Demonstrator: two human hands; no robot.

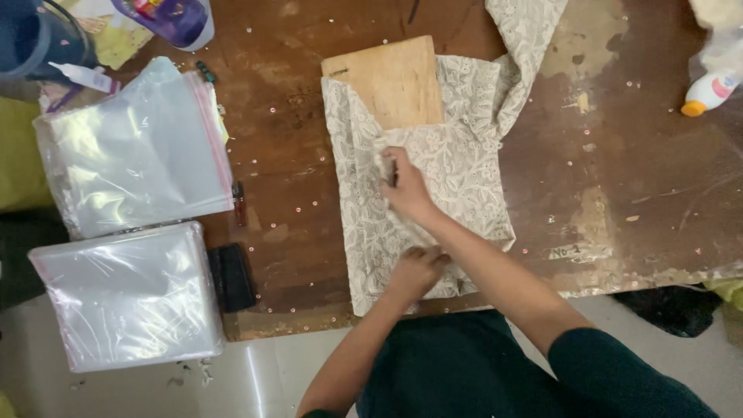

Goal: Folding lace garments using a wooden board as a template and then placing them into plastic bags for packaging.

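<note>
The pale lace-patterned fabric (457, 178) was pinched in the right hand (406, 188); the left hand (418, 271) was pressed flat, grip empty, on it over the worn brown counter (635, 170).

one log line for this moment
left hand: pressing fabric | right hand: pinching fabric | board: under fabric | bags: left

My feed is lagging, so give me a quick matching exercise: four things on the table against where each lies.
Things:
1. wooden board
2. clear bags
3. small bottle
4. right hand

Places:
A. far right edge
B. on the patterned fabric, mid-table
C. left side, stacked
D. under the fabric's top end

Pairs: 1-D, 2-C, 3-A, 4-B
</note>
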